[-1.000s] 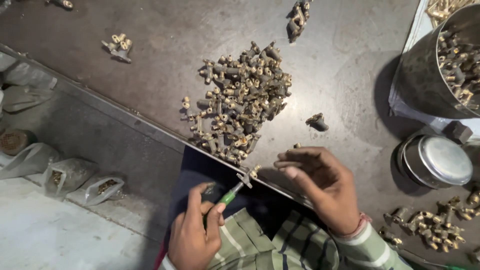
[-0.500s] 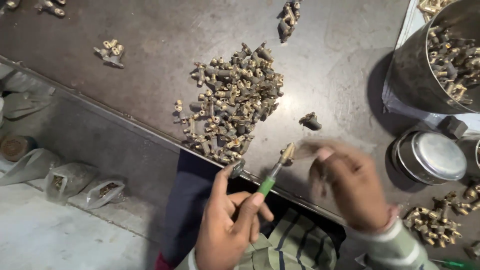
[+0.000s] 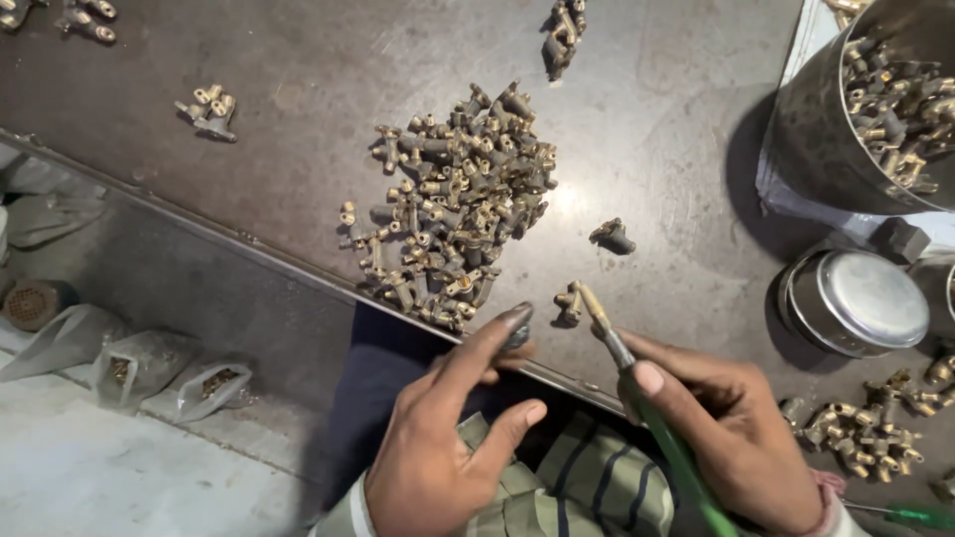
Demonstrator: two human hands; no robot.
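The right hand point(image 3: 736, 438) is closed around a thin tool with a green handle point(image 3: 676, 457), and the metal tip of this tool carries a small brass fitting point(image 3: 572, 300) just above the edge of the bench point(image 3: 298, 169). To do this well, the tool should stay steady and the tip should sit straight in the opening of the fitting, so that the piece does not slip off and fall between the bench and the lap.

The left hand point(image 3: 453, 438) is half open. Its forefinger is stretched toward the bench edge and the fingertip touches a small dark piece point(image 3: 517, 336) there; I cannot tell if it grips this piece or only presses on it. The other fingers are loosely curled and hold nothing.

The big pile of brass fittings point(image 3: 453, 209) lies on the bench, near and beyond the left hand. A steel pot point(image 3: 816, 139) with more fittings stands at the far right, a round steel lid point(image 3: 856, 298) lies below it, and a smaller heap point(image 3: 860, 428) rests beside the right wrist.
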